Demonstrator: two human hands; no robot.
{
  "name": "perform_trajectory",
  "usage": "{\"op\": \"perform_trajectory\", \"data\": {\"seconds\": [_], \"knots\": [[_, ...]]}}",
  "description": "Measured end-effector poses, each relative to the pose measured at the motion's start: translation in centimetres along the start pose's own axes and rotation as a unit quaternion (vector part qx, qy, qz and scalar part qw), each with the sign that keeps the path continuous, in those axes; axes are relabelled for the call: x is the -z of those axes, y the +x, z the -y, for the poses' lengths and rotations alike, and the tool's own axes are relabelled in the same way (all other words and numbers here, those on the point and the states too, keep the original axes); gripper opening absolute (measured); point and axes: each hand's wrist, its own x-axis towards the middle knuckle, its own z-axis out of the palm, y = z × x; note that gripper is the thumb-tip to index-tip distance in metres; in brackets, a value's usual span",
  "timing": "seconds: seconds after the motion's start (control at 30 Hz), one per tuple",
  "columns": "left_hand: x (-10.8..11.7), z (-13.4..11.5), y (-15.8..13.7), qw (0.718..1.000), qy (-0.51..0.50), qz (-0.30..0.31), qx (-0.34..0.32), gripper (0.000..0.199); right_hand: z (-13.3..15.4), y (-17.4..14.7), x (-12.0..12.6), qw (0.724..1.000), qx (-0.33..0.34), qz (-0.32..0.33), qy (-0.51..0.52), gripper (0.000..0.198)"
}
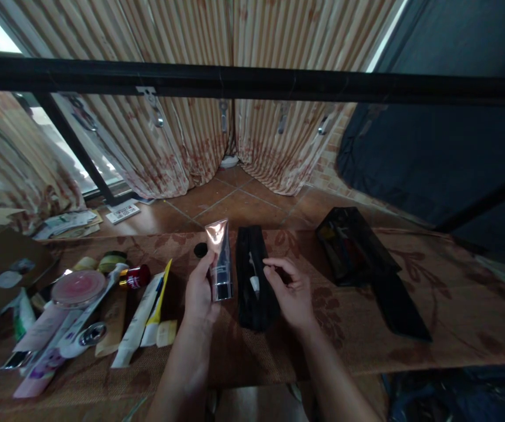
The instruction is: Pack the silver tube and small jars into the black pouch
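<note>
1. At frame centre, the left hand (202,286) held a shiny silver squeeze tube (222,261).
2. Just right, between the hands, lay a long black fabric pouch (258,308).
3. Right of centre, the right hand (294,291), fingertips narrowed, met the pouch's edge; whether pinching, I could not tell.

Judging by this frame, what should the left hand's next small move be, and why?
Probably bring the tube over the black pouch's opening: the left hand holds it just beside the pouch, a white item shows in that opening, and the right hand's fingertips are at the pouch's right edge.
</note>
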Motion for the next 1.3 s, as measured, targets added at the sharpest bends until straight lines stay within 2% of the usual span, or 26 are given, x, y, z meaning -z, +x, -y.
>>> {"op": "perform_trajectory", "data": {"seconds": [0.27,0.53,0.87,1.03,1.2,1.3], "knots": [[0.47,0.3,0.07,0.999,0.053,0.006,0.004,0.041,-0.2,-0.05,-0.02,1.0,-0.002,0.001,-0.003,0.012],[0.15,0.58,-0.3,0.996,0.069,-0.007,-0.063,0.039,0.15,-0.05,-0.03,1.0,-0.007,0.0,-0.009,0.014],[0.68,0.9,0.12,0.991,0.09,-0.006,-0.098,0.037,-0.1,-0.19,-0.03,1.0,-0.02,-0.004,-0.007,0.016],[0.58,0.6,-0.16,0.994,0.067,-0.004,-0.083,0.038,-0.16,-0.26,-0.05,1.0,-0.025,0.0,-0.007,0.018],[0.37,0.33,-0.12,1.0,0.019,0.0,-0.002,0.034,-0.43,-0.29,0.04,1.0,-0.028,0.005,-0.003,0.018],[0.18,-0.01,-0.25,0.999,-0.013,0.024,0.029,0.028,-0.43,-0.27,0.09,0.999,-0.034,0.006,-0.012,0.019]]}}
